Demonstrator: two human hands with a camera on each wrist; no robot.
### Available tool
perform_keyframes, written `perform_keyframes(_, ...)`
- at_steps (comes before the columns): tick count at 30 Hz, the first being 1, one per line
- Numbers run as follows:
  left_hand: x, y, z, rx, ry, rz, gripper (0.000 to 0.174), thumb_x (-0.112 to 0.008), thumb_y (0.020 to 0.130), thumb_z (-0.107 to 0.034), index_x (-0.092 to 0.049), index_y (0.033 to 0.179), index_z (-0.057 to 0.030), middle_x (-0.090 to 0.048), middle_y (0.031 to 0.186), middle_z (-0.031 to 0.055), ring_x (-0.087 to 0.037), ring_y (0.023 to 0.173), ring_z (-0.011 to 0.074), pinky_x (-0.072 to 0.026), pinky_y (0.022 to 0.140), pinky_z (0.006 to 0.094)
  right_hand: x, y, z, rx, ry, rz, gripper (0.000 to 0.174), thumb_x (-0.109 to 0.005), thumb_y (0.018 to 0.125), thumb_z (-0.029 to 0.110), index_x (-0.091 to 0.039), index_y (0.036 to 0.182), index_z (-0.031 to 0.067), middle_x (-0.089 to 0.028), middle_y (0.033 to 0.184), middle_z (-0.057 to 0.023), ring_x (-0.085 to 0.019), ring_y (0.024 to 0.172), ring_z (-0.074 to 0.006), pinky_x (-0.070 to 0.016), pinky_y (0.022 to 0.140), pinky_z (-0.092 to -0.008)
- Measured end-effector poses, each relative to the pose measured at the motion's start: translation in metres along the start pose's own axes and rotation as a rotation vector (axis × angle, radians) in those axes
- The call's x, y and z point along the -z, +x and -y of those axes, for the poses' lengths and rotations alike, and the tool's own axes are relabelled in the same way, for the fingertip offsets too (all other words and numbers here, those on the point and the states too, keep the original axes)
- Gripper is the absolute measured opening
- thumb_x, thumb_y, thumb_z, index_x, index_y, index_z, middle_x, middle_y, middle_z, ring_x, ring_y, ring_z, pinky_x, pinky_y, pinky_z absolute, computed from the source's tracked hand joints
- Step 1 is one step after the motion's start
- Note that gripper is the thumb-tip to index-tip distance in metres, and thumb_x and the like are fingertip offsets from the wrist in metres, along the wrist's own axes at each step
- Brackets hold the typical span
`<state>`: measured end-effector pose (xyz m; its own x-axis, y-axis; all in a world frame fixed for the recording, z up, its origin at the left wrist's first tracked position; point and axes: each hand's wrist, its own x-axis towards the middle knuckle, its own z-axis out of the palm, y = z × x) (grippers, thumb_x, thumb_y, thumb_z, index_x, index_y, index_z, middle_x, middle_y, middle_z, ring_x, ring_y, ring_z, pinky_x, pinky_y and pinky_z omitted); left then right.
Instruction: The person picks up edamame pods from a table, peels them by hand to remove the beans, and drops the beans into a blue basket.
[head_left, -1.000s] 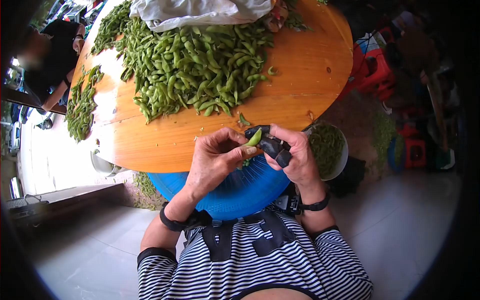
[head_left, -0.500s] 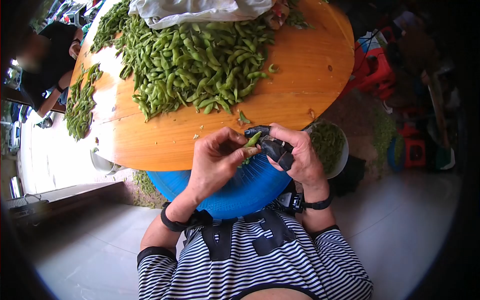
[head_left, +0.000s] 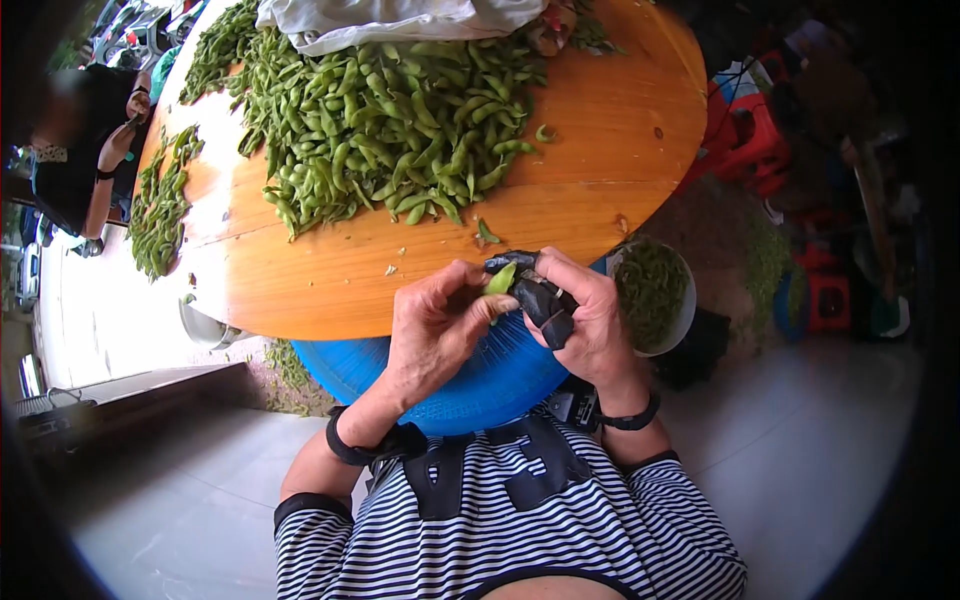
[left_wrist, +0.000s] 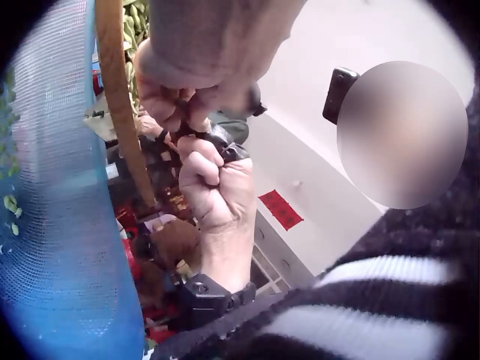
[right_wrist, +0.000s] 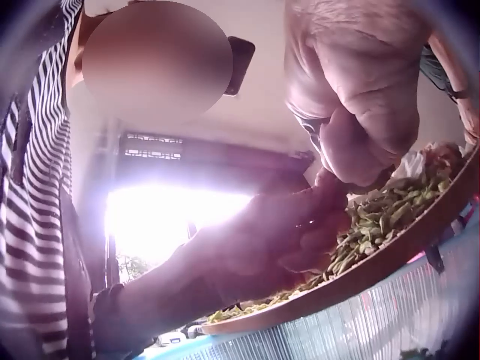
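Over the blue mesh basket [head_left: 480, 395] at the table's near edge, a green edamame pod [head_left: 499, 281] lies between both hands. My left hand [head_left: 432, 325] pinches its lower end between thumb and forefinger. Black wrapping covers the thumb and forefinger of my right hand [head_left: 592, 312], which grips the pod from the other side, fingers curled. In the left wrist view the right hand [left_wrist: 217, 184] shows curled fingers, and the pod is hidden. The right wrist view shows the left hand [right_wrist: 262, 236] meeting the right hand [right_wrist: 356, 97].
A large heap of edamame pods [head_left: 390, 140] covers part of the round wooden table [head_left: 610, 140], with a white cloth [head_left: 400, 18] behind. A white bucket [head_left: 689, 310] of green pods stands at right. Another person [head_left: 85, 150] is at the far left, near a smaller pod pile [head_left: 160, 215].
Both hands stay together over the basket, with slight shifts of the fingers; less of the pod shows between them. The other person at far left has raised their forearms.
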<state>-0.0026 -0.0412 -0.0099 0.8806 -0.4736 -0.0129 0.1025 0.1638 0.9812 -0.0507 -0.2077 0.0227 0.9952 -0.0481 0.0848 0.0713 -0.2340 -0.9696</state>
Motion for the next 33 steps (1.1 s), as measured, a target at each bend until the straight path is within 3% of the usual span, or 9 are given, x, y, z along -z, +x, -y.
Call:
perform_keyframes(9, 0.020, 0.014, -0.019, 0.390, -0.075, 0.203, 0.029, -0.055, 0.099, -0.026, -0.067, 0.096, 0.0005, -0.063, 0.073, 0.0028, -0.056, 0.056, 0.0080, -0.0422, 0.047, 0.0215, -0.003, -0.004, -0.010, -0.075, 0.123, -0.040, 0.017, -0.059, 0.073, -0.001, -0.057, 0.089, -0.0049, -0.051, 0.076, -0.0124, -0.055, 0.068, -0.0245, -0.0441, 0.063, -0.0297)
perform_keyframes(10, 0.021, 0.016, -0.020, 0.390, -0.074, 0.202, 0.029, -0.055, 0.099, -0.026, -0.067, 0.096, 0.0005, -0.063, 0.073, 0.0028, -0.056, 0.056, 0.0080, -0.0422, 0.047, 0.0215, -0.005, -0.003, -0.004, -0.002, -0.049, -0.071, 0.020, -0.061, 0.071, -0.002, -0.056, 0.091, -0.0045, -0.051, 0.078, -0.0130, -0.056, 0.069, -0.0268, -0.0449, 0.063, -0.0316)
perform_keyframes(13, 0.019, 0.017, -0.023, 0.436, -0.033, 0.295, 0.028, -0.053, 0.100, -0.023, -0.062, 0.105, 0.0035, -0.066, 0.085, 0.0089, -0.062, 0.068, 0.0134, -0.0490, 0.061, 0.0251, -0.019, -0.006, 0.001, 0.133, -0.343, -0.167, 0.030, -0.064, 0.067, -0.004, -0.056, 0.097, -0.0034, -0.050, 0.083, -0.0144, -0.056, 0.073, -0.0318, -0.0463, 0.064, -0.0358)
perform_keyframes(16, 0.005, 0.011, -0.020, 0.284, 0.140, 0.207, 0.022, -0.055, 0.095, -0.010, -0.056, 0.113, 0.0039, -0.062, 0.105, 0.0158, -0.063, 0.081, 0.0174, -0.0504, 0.072, 0.0279, -0.032, -0.012, -0.005, 0.212, -0.474, -0.247, 0.046, -0.068, 0.061, -0.004, -0.054, 0.104, -0.0015, -0.046, 0.089, -0.0162, -0.054, 0.076, -0.0364, -0.0463, 0.063, -0.0414)
perform_keyframes(18, -0.003, 0.008, -0.010, 0.177, 0.095, 0.110, 0.029, -0.040, 0.101, -0.022, -0.052, 0.116, -0.0005, -0.048, 0.075, -0.0031, -0.043, 0.066, 0.0058, -0.0405, 0.062, 0.0209, -0.037, -0.014, -0.003, 0.264, -0.502, -0.250, 0.047, -0.067, 0.059, -0.004, -0.053, 0.103, -0.0015, -0.045, 0.090, -0.0174, -0.054, 0.077, -0.0362, -0.0456, 0.062, -0.0430)
perform_keyframes(26, -0.001, 0.015, -0.007, 0.130, 0.193, 0.235, 0.027, -0.038, 0.096, -0.015, -0.053, 0.112, 0.0006, -0.048, 0.075, -0.0034, -0.040, 0.063, 0.0049, -0.0359, 0.058, 0.0195, -0.008, 0.001, -0.014, 0.207, -0.272, -0.227, 0.024, -0.061, 0.068, -0.002, -0.055, 0.091, -0.0033, -0.049, 0.079, -0.0148, -0.053, 0.068, -0.0342, -0.0439, 0.061, -0.0359)
perform_keyframes(28, -0.008, 0.016, -0.008, 0.372, -0.272, 0.115, 0.026, -0.039, 0.095, -0.013, -0.056, 0.109, 0.0011, -0.049, 0.074, -0.0021, -0.039, 0.061, 0.0061, -0.0366, 0.058, 0.0200, -0.005, 0.001, -0.011, 0.205, -0.245, -0.235, 0.020, -0.061, 0.069, -0.002, -0.053, 0.087, -0.0031, -0.048, 0.078, -0.0137, -0.053, 0.067, -0.0309, -0.0432, 0.060, -0.0348)
perform_keyframes(32, -0.005, 0.012, -0.022, 0.480, -0.287, 0.095, 0.025, -0.045, 0.089, -0.005, -0.059, 0.108, 0.0021, -0.055, 0.072, 0.0018, -0.049, 0.065, 0.0093, -0.0435, 0.063, 0.0227, 0.022, -0.018, -0.012, -0.111, 0.046, -0.244, 0.024, -0.064, 0.075, 0.019, -0.051, 0.081, 0.0002, -0.046, 0.071, -0.0026, -0.049, 0.061, -0.0112, -0.0388, 0.055, -0.0251)
perform_keyframes(33, 0.003, 0.012, -0.028, 0.345, -0.039, 0.334, 0.028, -0.047, 0.085, -0.002, -0.059, 0.110, 0.0023, -0.060, 0.075, 0.0037, -0.055, 0.070, 0.0112, -0.0467, 0.069, 0.0250, 0.036, -0.023, -0.013, -0.068, -0.034, -0.319, 0.023, -0.062, 0.079, 0.022, -0.055, 0.085, 0.0008, -0.048, 0.072, 0.0020, -0.047, 0.058, -0.0060, -0.0376, 0.052, -0.0219)
